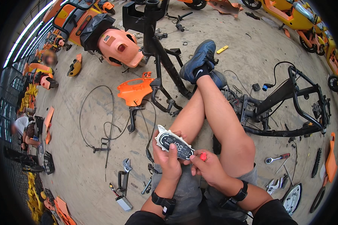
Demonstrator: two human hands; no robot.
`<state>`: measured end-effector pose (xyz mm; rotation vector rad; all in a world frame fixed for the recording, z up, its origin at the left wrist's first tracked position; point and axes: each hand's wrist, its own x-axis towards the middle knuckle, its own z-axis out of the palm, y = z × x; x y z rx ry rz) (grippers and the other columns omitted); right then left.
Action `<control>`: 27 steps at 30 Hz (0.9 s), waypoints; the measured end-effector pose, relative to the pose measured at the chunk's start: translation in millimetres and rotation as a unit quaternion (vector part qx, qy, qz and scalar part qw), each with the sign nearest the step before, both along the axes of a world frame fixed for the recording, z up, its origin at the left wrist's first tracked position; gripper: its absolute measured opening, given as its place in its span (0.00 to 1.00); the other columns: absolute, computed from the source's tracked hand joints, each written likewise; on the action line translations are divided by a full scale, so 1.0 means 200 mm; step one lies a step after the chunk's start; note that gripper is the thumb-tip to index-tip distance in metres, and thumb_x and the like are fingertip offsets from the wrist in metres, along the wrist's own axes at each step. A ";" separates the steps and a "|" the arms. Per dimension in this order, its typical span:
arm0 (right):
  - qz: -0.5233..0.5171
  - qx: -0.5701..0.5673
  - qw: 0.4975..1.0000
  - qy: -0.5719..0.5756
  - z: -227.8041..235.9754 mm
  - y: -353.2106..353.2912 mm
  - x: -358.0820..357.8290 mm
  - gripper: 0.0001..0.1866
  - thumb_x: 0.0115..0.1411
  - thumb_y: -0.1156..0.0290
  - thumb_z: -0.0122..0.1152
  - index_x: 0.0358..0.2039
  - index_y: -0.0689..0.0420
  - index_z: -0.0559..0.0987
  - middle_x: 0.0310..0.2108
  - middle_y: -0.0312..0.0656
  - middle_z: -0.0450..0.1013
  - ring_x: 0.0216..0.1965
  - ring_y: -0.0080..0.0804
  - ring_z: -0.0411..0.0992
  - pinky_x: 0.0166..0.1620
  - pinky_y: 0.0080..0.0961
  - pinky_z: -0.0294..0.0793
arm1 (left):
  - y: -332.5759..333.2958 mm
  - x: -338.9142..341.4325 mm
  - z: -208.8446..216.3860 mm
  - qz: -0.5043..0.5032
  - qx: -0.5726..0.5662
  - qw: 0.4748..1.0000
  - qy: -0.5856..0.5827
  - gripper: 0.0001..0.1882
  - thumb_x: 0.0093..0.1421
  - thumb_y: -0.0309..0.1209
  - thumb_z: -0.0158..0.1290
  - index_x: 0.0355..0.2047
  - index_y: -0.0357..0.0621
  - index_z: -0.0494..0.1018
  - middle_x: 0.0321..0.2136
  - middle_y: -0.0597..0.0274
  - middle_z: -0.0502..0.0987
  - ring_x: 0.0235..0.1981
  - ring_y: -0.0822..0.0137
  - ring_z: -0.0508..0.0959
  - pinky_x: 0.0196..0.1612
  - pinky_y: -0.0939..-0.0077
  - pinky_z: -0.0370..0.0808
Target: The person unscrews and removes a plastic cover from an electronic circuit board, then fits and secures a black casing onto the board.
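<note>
Above my lap, an oval scooter display panel [174, 144] with a pale rim and dark face lies tilted in my left hand [168, 159]. The left fingers wrap beneath it, and the thumb presses on its face. At the panel's lower right end, my right hand [208, 167] is closed in a pinch. From its fingers sticks out a small red-handled tool [203, 156]; its tip is hidden, so its exact kind does not show. The right thumb and fingertip meet the panel's rim.
A black scooter frame [289, 108] lies to the right, and another upright frame [150, 37] stands ahead. An orange body panel [135, 91], looped cable [80, 120], adjustable wrench [127, 165] and ratchet [277, 158] lie on the floor. A person [24, 129] sits at far left.
</note>
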<state>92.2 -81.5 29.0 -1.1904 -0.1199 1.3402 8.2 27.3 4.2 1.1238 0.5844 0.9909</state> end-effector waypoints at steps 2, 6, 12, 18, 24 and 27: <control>-0.001 0.006 1.000 0.001 -0.01 0.00 0.00 0.11 0.68 0.70 0.52 0.44 0.65 0.70 0.35 0.44 0.79 0.21 0.20 0.71 0.23 0.14 0.66 | 0.00 0.00 0.00 0.001 0.000 1.000 0.001 0.33 0.68 0.37 0.48 0.67 0.50 0.44 0.50 0.45 0.70 0.49 0.54 0.76 0.42 0.62 0.82; -0.003 0.017 1.000 0.002 -0.02 0.00 0.00 0.10 0.68 0.70 0.53 0.43 0.64 0.70 0.35 0.44 0.79 0.22 0.20 0.71 0.23 0.14 0.66 | -0.01 0.01 0.03 0.016 0.001 1.000 0.008 0.34 0.68 0.39 0.49 0.65 0.41 0.44 0.49 0.42 0.71 0.47 0.54 0.77 0.45 0.64 0.79; -0.005 0.017 1.000 0.018 -0.03 0.00 -0.01 0.10 0.67 0.71 0.53 0.45 0.63 0.68 0.37 0.46 0.79 0.21 0.20 0.70 0.24 0.15 0.67 | -0.02 0.02 0.04 0.024 0.007 1.000 0.007 0.34 0.68 0.40 0.48 0.64 0.38 0.45 0.48 0.41 0.72 0.46 0.54 0.78 0.46 0.64 0.78; -0.008 0.024 1.000 0.012 -0.04 0.00 -0.01 0.10 0.67 0.71 0.53 0.44 0.63 0.68 0.36 0.45 0.79 0.21 0.20 0.70 0.24 0.14 0.67 | -0.02 0.02 0.04 0.026 0.009 1.000 0.005 0.34 0.68 0.41 0.48 0.65 0.39 0.46 0.48 0.41 0.72 0.46 0.54 0.78 0.46 0.63 0.78; -0.001 0.024 1.000 0.010 -0.03 0.00 -0.01 0.11 0.68 0.68 0.52 0.43 0.62 0.69 0.36 0.43 0.79 0.23 0.19 0.70 0.25 0.14 0.66 | -0.02 0.02 0.04 0.028 0.006 1.000 0.004 0.35 0.68 0.41 0.49 0.65 0.39 0.46 0.48 0.42 0.72 0.46 0.53 0.78 0.47 0.62 0.78; 0.001 0.031 0.999 0.011 -0.04 -0.01 0.00 0.10 0.68 0.68 0.52 0.43 0.62 0.69 0.36 0.42 0.79 0.23 0.19 0.70 0.24 0.13 0.66 | -0.03 0.03 0.05 0.029 0.001 1.000 0.004 0.35 0.68 0.41 0.50 0.65 0.39 0.45 0.48 0.41 0.72 0.46 0.52 0.78 0.47 0.62 0.77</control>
